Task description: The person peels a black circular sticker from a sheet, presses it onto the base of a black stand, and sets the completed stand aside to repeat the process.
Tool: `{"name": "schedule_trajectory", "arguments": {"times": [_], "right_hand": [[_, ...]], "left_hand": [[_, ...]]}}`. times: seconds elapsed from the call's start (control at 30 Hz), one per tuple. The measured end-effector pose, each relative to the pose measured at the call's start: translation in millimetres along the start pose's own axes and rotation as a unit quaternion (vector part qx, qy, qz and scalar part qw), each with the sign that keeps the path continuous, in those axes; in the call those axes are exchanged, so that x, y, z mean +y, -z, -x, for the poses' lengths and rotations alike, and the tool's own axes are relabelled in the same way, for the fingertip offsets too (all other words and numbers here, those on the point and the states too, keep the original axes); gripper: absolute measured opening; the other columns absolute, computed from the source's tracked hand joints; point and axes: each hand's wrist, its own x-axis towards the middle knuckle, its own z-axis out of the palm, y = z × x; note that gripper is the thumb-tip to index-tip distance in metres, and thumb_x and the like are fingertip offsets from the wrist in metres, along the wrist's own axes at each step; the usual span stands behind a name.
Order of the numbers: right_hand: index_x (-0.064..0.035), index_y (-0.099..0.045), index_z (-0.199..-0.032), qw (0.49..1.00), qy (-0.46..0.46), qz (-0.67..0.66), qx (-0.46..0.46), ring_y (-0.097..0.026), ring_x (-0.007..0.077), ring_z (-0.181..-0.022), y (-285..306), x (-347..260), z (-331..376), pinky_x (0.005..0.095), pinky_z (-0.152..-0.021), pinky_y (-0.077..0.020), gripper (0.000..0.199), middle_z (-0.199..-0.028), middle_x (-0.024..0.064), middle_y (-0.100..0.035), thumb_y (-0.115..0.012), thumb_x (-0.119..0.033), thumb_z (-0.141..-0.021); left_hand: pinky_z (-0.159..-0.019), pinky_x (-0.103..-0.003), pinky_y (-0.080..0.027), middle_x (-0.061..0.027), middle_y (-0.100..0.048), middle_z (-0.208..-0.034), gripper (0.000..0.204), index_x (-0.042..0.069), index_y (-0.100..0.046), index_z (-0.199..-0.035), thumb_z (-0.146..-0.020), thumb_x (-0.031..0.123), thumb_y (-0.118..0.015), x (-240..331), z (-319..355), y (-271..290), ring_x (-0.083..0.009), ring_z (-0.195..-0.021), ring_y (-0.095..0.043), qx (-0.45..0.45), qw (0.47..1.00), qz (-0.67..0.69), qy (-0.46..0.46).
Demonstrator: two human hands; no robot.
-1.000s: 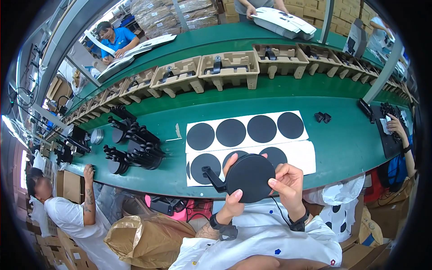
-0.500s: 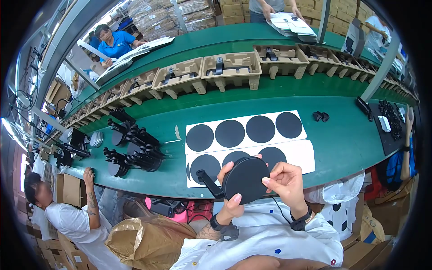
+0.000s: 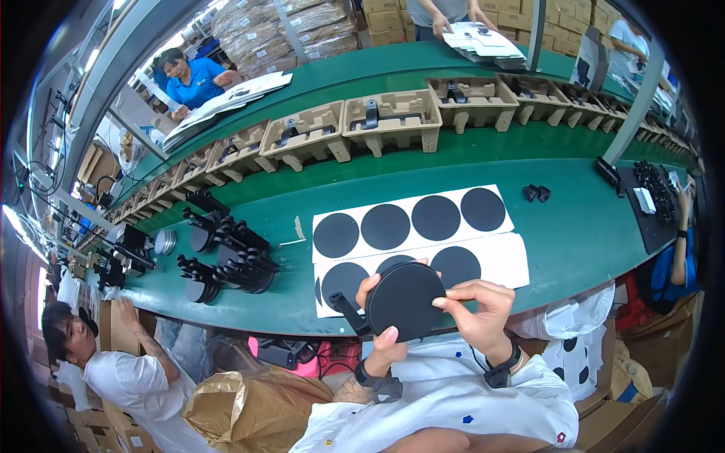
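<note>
My left hand grips a round black base from its left side, thumb low on the rim and fingers partly hidden behind. A short black arm sticks out to the left of the base. At the right rim, my right hand pinches the edge between thumb and forefinger. The flat dark face of the base is turned up toward me. Just beyond it lie white sheets with large round black stickers, some covered by the base and my hands.
Several black stands cluster on the green table at left. Small black parts lie at right, near a dark mat of loose pieces. Moulded brown trays line the far side. A co-worker sits at left; others work beyond.
The base has shifted slightly left and tilted its face further up, both hands still on it. The co-worker at left has turned and moved a hand away from the table edge.
</note>
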Motion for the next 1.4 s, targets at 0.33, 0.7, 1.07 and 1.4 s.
{"name": "schedule_trajectory", "arguments": {"times": [0.33,0.7,1.07,1.4], "right_hand": [[0.0032,-0.063,-0.088,0.999,-0.050,-0.019,0.009,-0.061,0.0091,-0.071,-13,-3,-17,0.0193,-0.067,-0.0509,0.025,-0.083,0.0109,-0.065,-0.077,-0.001,-0.067],[0.0009,-0.057,-0.086,0.944,-0.239,-0.222,-0.043,-0.059,0.0047,-0.070,4,27,-24,0.0177,-0.062,-0.0486,0.012,-0.079,0.0060,-0.062,-0.067,-0.001,-0.079],[-0.0020,-0.066,-0.088,0.971,0.213,0.105,-0.034,-0.067,0.0192,-0.082,10,41,-23,0.0305,-0.071,-0.0543,0.016,-0.081,0.0097,-0.066,-0.071,-0.005,-0.073],[0.0006,-0.066,-0.086,0.951,0.289,0.112,0.011,-0.068,0.0249,-0.078,31,55,-5,0.0305,-0.067,-0.0548,0.013,-0.086,0.0109,-0.067,-0.070,-0.002,-0.073]], "left_hand": [[-0.084,-0.054,-0.048,-0.0292,-0.047,-0.121,0.073,0.017,-0.025,-0.136,-0.073,0.046,-0.048,1,-5,17,-0.0432,-0.109,-0.051,0.088,0.982,0.151,0.076],[-0.073,-0.055,-0.055,-0.0177,-0.042,-0.128,0.074,0.015,-0.025,-0.138,-0.075,0.048,-0.045,-15,-1,6,-0.0412,-0.109,-0.052,0.092,0.978,0.107,0.156],[-0.095,-0.058,-0.042,-0.0185,-0.040,-0.133,0.072,0.015,-0.028,-0.138,-0.080,0.057,-0.037,-34,-9,12,-0.0362,-0.121,-0.045,0.159,0.968,0.075,0.182],[-0.096,-0.046,-0.043,-0.0178,-0.051,-0.123,0.058,0.006,-0.037,-0.129,-0.082,0.031,-0.061,-74,-16,-5,-0.0312,-0.116,-0.050,0.010,1.000,0.014,0.010]]}}
